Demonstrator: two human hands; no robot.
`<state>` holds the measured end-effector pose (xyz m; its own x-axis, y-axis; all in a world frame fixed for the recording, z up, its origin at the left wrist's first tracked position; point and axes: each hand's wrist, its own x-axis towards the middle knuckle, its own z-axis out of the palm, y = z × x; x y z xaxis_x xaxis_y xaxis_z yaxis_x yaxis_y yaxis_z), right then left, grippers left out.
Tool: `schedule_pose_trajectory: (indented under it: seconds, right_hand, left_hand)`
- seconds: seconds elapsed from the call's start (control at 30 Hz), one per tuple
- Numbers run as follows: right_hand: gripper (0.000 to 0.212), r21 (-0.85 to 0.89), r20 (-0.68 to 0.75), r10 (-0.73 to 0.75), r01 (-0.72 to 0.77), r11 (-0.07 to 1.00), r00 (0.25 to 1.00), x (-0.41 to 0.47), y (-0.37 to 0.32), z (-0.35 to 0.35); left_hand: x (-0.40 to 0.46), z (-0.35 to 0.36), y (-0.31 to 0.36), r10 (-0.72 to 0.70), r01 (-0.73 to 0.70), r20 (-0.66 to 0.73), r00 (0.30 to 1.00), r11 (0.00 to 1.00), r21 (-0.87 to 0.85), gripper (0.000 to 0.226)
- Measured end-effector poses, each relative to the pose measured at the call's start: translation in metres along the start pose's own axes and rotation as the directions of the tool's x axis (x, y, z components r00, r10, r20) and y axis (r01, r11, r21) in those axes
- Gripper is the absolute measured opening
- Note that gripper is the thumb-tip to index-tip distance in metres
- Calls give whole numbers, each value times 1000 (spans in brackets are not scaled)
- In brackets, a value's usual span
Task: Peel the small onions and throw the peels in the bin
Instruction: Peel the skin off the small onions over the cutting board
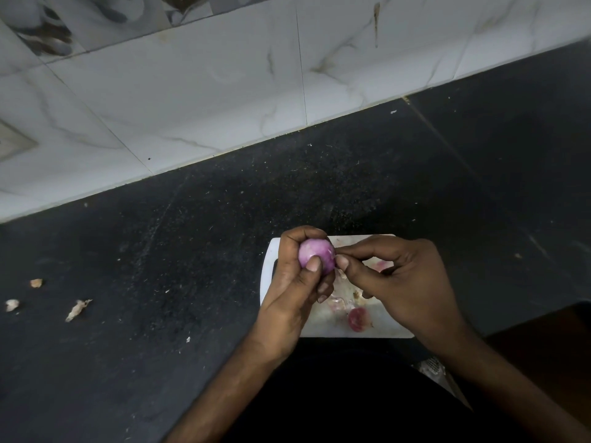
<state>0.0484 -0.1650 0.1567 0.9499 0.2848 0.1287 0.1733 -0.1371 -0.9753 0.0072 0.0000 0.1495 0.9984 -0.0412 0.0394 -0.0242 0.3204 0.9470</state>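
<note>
Onion [316,254], small and purple, sits held above the far left corner of the white chopping board [380,329]. Left hand [295,282] grips it, fingers curled over its top and far side with the thumb pressed on its near face. Right hand [403,282] comes in from the right, thumb and forefinger pinched together at the onion's right edge on what seems a bit of skin, too small to make out. Another reddish onion [358,318] and pale peels [340,303] lie on the board beneath the hands. Three dry scraps [77,310] lie well to the left on the dark worktop [192,266]
</note>
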Motion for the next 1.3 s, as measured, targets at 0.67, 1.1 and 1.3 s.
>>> schedule_pose_trajectory:
  seconds: [0.67, 1.1, 1.3]
  right_hand:
    - [19, -394, -118, -92, 38, 918, 989, 6, 8, -9]
    - [15, -221, -10, -96, 91, 971, 995, 0, -4, 3]
    - [14, -42, 29, -41, 43, 998, 999, 0, -5, 1]
  left_hand:
    - [-1, 1, -1, -95, 68, -65, 993, 939, -337, 26]
    - [0, 3, -3, -118, 93, -87, 989, 965, -243, 29]
    - [0, 2, -1, -69, 61, -63, 996, 992, -113, 27]
